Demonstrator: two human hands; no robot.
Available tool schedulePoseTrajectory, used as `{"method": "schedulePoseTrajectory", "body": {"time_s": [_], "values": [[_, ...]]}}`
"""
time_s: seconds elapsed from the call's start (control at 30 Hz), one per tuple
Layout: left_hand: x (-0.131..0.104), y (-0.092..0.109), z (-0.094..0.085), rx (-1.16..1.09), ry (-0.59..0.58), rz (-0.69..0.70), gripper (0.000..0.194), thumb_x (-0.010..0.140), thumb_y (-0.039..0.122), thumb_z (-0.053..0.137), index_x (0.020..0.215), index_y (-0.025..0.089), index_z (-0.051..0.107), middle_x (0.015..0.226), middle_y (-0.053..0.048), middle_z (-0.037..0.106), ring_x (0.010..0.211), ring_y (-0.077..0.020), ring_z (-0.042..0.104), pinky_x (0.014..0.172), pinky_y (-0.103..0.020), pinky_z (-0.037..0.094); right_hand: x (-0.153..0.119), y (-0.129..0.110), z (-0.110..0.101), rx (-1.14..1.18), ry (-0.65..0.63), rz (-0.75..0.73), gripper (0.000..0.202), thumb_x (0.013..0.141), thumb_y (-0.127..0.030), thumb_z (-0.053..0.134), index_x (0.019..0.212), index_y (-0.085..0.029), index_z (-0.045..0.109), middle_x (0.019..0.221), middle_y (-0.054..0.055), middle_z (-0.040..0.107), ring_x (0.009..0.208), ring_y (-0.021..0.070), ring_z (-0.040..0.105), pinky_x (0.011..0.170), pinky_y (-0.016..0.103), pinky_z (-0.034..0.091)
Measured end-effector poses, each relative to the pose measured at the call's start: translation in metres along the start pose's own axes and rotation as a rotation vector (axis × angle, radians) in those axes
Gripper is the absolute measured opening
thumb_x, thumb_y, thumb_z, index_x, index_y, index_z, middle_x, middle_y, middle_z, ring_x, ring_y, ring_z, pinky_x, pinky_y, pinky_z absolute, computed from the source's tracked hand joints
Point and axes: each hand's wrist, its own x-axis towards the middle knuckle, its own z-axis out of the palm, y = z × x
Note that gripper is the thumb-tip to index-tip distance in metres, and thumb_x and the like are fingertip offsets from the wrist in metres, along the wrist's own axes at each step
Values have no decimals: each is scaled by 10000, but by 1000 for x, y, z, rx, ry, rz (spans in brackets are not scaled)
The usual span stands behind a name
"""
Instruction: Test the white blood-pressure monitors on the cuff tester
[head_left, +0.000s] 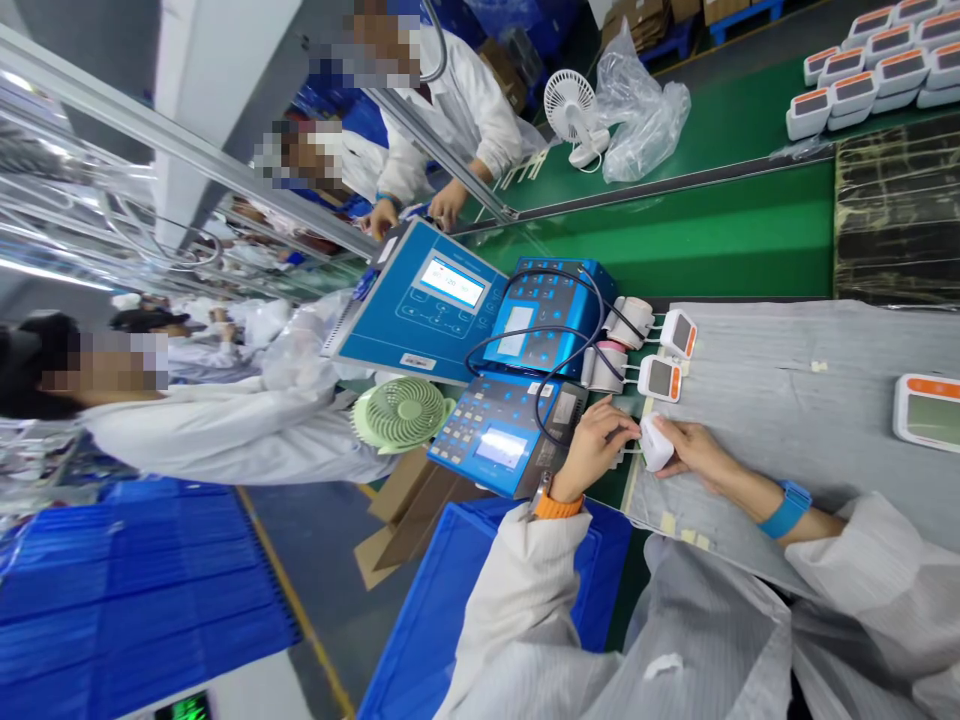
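My right hand (694,452) grips a small white device (656,443) by its right side, above the left edge of the grey mat. My left hand (598,444) meets the device's left side with bent fingers pressed together; what they pinch is too small to tell. Two like devices with screens and orange strips, one (660,378) just above and another (679,334) farther up, lie on the mat. White cables lead left from them toward round white pieces (609,366) beside the blue instruments.
Blue instruments (420,300) with screens and dark cables stand left of the mat (765,400). A green fan (405,413) is left of them. A larger device (930,412) lies right. Co-workers are across the conveyor (712,240) and at left. A blue bin (427,600) stands below.
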Motion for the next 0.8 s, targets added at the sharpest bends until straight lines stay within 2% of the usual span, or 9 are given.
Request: {"method": "schedulePoseTrajectory", "body": {"time_s": [0.1, 0.23, 0.33, 0.47, 0.63, 0.8], "values": [[1, 1, 0, 12, 4, -24, 275, 978, 415, 625, 814, 226, 738, 798, -6, 736, 794, -176, 675, 1151, -511, 414, 0, 0, 0, -13, 10, 7, 350, 943, -454, 668, 906, -116, 752, 731, 67, 717, 625, 162, 677, 525, 259, 628], [-6, 14, -7, 167, 35, -27, 271, 987, 439, 606, 897, 249, 777, 904, -38, 746, 907, -209, 656, 967, -424, 462, -1, -1, 0, 36, 15, 36, 362, 976, -460, 624, 919, -124, 745, 748, 69, 727, 639, 159, 690, 553, 257, 630], [-16, 23, -8, 263, -22, -49, 185, 959, 402, 668, 964, 245, 766, 939, -32, 758, 934, -219, 642, 874, -393, 407, -2, -2, -1, 55, 15, 45, 370, 973, -481, 624, 938, -134, 747, 765, 71, 738, 654, 165, 700, 574, 265, 635], [-25, 24, -1, 298, -37, -71, 78, 932, 312, 721, 903, 255, 764, 881, 9, 770, 909, -204, 643, 896, -403, 340, -2, -2, 0, 26, 45, 47, 332, 992, -420, 610, 958, -121, 749, 773, 74, 743, 649, 166, 702, 551, 260, 627], [-23, 20, 3, 240, -13, -107, 89, 924, 337, 732, 875, 282, 781, 871, 13, 778, 931, -205, 644, 968, -421, 329, -3, -3, 4, -13, 75, 31, 302, 998, -371, 599, 963, -113, 751, 744, 60, 732, 646, 165, 696, 536, 256, 625], [-21, 25, 1, 210, -34, -107, 115, 927, 330, 725, 839, 282, 782, 879, 14, 785, 915, -205, 644, 990, -432, 340, -3, 1, 6, -59, 75, -20, 318, 979, -402, 612, 904, -129, 757, 737, 49, 727, 642, 176, 685, 543, 269, 620]]}}
